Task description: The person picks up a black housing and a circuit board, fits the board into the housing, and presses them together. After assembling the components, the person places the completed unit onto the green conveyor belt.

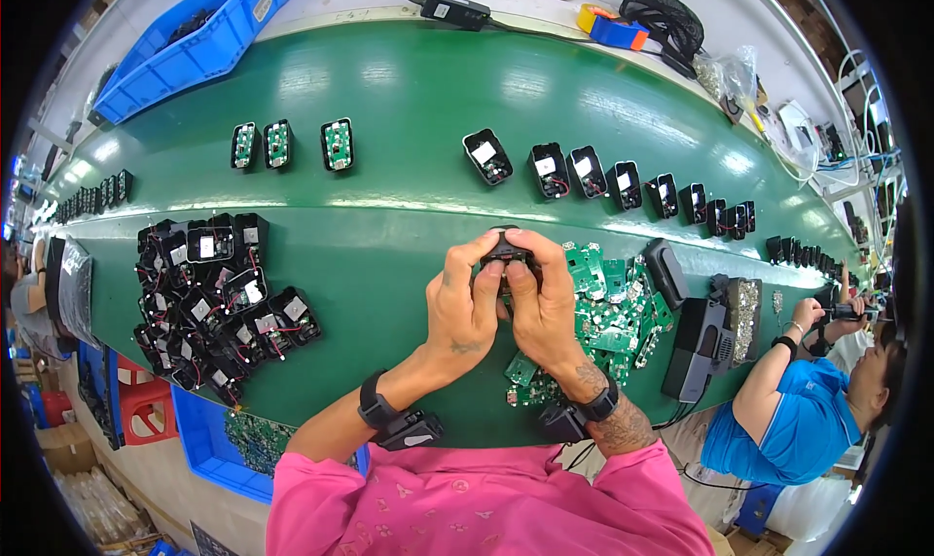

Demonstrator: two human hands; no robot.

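Both my hands close around a small black plastic housing (pixel 507 246), over the middle of the green table. My left hand (pixel 461 298) pinches it from the left and my right hand (pixel 547 308) from the right, thumbs side by side on its near side. Fingers hide most of the housing, so its inside does not show. Just right of my right hand lies a loose heap of green circuit boards (pixel 615 337). Farther left is a pile of open black housings (pixel 199 308) with red wires and white labels.
Three housings with green boards (pixel 278 144) stand at the far left. Open black housings (pixel 588 172) line up toward the right. A blue bin (pixel 185 55) sits at the back left. A grey-black device (pixel 698 347) stands right, near a co-worker in a blue shirt (pixel 793 415).
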